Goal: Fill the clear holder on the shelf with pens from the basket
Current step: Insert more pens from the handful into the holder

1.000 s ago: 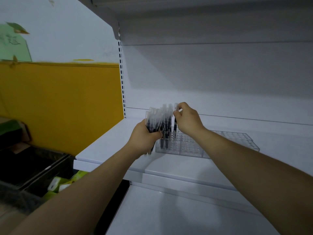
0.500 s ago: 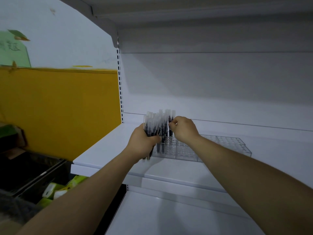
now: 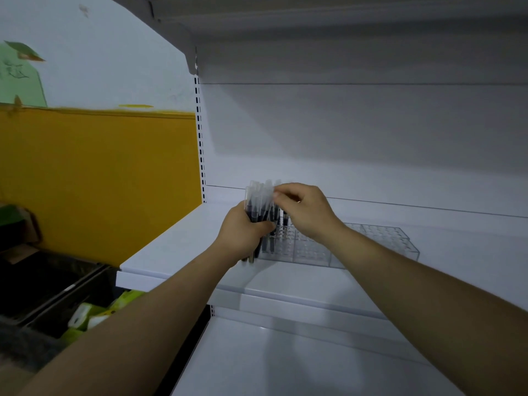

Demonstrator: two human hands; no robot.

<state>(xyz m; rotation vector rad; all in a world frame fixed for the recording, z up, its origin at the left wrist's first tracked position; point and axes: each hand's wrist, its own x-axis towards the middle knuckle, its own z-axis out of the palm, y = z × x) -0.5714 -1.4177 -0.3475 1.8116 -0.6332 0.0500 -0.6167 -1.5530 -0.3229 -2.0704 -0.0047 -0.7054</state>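
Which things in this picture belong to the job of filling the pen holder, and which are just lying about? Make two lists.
Belonging to the job: bundle of pens, gripped by the left hand; right hand, pinching the bundle's top; clear holder; shelf.

Just lying about: green packets in the dark bin; green wall sign.

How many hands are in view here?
2. The left hand grips a bundle of pens at the left end of the clear holder; the right hand pinches one pen at the bundle's right edge.
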